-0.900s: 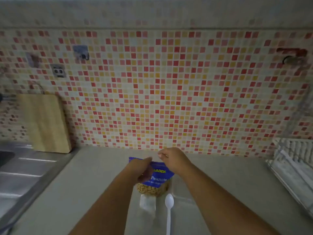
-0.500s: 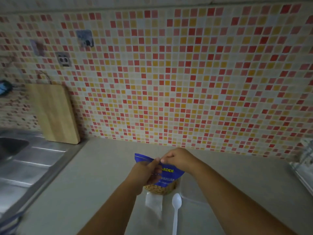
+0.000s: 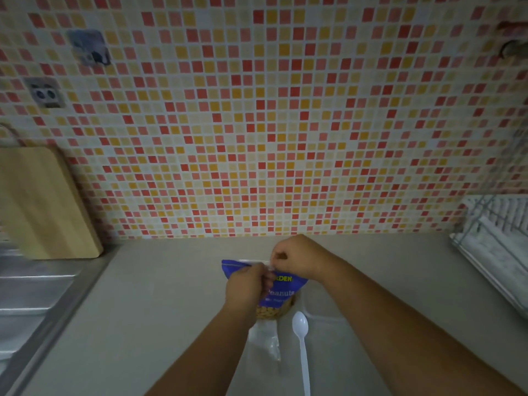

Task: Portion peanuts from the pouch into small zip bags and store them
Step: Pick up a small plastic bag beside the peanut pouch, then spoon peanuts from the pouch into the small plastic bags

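A blue peanut pouch (image 3: 281,292) stands upright on the grey counter, with peanuts showing through its clear lower window. My left hand (image 3: 246,290) grips the pouch's front near the top. My right hand (image 3: 294,258) pinches the pouch's top edge from behind. A white plastic spoon (image 3: 301,341) lies on the counter just in front of the pouch, bowl toward it. Small clear zip bags (image 3: 264,342) lie flat beside the spoon, partly under my left forearm.
A wooden cutting board (image 3: 43,204) leans on the tiled wall at the left, beside a steel sink drainboard (image 3: 31,292). A white dish rack (image 3: 497,247) stands at the right edge. Another clear plastic sheet (image 3: 328,332) lies right of the spoon.
The view shifts between frames. My hands stay on the pouch top; my right hand has moved a little back and up along the top edge.
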